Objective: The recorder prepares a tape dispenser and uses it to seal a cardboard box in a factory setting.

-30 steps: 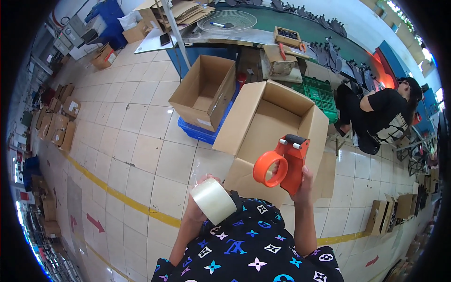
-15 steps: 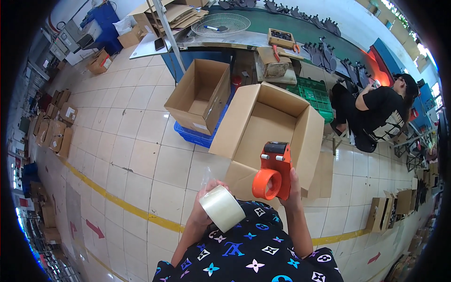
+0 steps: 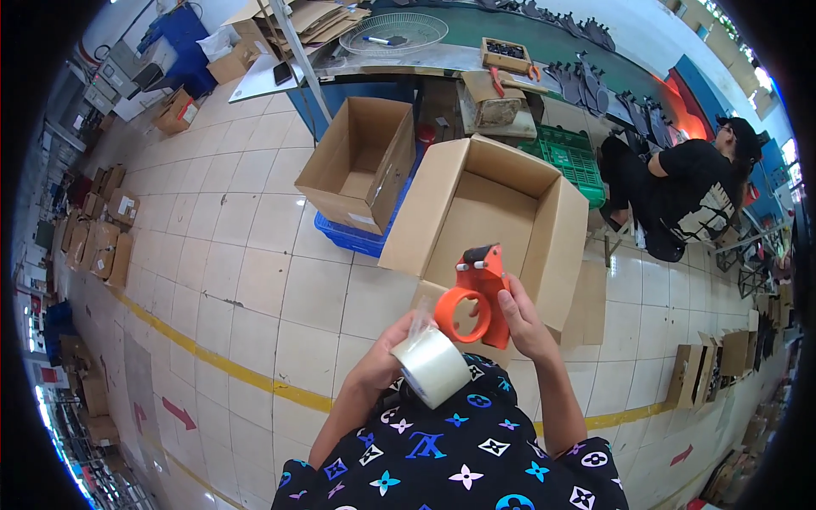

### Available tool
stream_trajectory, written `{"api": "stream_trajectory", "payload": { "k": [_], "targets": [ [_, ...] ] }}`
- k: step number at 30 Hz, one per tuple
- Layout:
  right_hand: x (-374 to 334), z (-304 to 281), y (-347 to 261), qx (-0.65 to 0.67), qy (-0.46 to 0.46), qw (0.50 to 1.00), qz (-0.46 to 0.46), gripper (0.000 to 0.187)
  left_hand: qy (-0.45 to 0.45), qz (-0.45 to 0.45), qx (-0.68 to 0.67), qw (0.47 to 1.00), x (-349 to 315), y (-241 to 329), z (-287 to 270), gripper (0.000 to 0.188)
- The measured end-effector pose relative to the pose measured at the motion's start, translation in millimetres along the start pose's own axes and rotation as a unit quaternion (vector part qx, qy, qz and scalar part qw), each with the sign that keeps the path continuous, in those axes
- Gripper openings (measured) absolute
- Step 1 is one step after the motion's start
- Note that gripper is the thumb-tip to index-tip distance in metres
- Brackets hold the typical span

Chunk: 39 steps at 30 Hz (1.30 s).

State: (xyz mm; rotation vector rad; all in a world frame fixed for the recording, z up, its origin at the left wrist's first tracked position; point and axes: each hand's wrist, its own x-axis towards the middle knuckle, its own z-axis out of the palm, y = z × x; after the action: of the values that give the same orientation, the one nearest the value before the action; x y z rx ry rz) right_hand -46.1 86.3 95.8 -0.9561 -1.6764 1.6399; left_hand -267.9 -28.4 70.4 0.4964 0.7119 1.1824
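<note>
A wide roll of clear packing tape point(image 3: 435, 371) is gripped by my left hand point(image 3: 380, 353), with a loose strip of its film standing up near my fingers. My right hand point(image 3: 529, 321) is closed on an orange-red tape dispenser point(image 3: 490, 293) whose round hub faces left and carries no tape. The roll sits just below and left of that hub, close to it. Both are held in front of my patterned black shirt. Beyond them stands a large open cardboard box point(image 3: 489, 217), its flaps spread and its inside bare.
A second open carton point(image 3: 357, 161) rests on a blue crate point(image 3: 353, 240) at left. Behind runs a workbench with a wire fan guard point(image 3: 393, 32), pliers and a parts tray point(image 3: 506, 53). A green crate point(image 3: 571, 161) and a seated person point(image 3: 693, 187) are to the right.
The tape roll has moved right and the dispenser slightly left, bringing them close together. The dispenser has turned so its hub opening shows more fully.
</note>
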Motion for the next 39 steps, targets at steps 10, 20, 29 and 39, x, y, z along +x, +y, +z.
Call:
{"api": "stream_trajectory", "payload": {
  "k": [10,20,29,39],
  "targets": [
    [9.7,-39.7,-44.7,-0.025,-0.174,0.978,0.108,0.045,-0.049,-0.017,0.034,0.998,-6.8,6.5,-18.7,0.031],
    [22.9,-22.4,-22.6,0.034,-0.021,0.998,0.055,0.048,0.062,-0.041,0.120,0.990,-22.5,15.1,-3.0,0.062],
    [-4.3,-25.9,-34.6,0.095,0.002,0.993,0.070,0.043,0.124,-0.109,0.030,0.986,-39.3,15.7,5.4,0.062],
    [-4.6,-19.5,-31.7,-0.006,0.049,0.996,0.074,0.047,0.046,-0.061,0.110,0.991,-36.0,18.2,1.4,0.080]
  ]
}}
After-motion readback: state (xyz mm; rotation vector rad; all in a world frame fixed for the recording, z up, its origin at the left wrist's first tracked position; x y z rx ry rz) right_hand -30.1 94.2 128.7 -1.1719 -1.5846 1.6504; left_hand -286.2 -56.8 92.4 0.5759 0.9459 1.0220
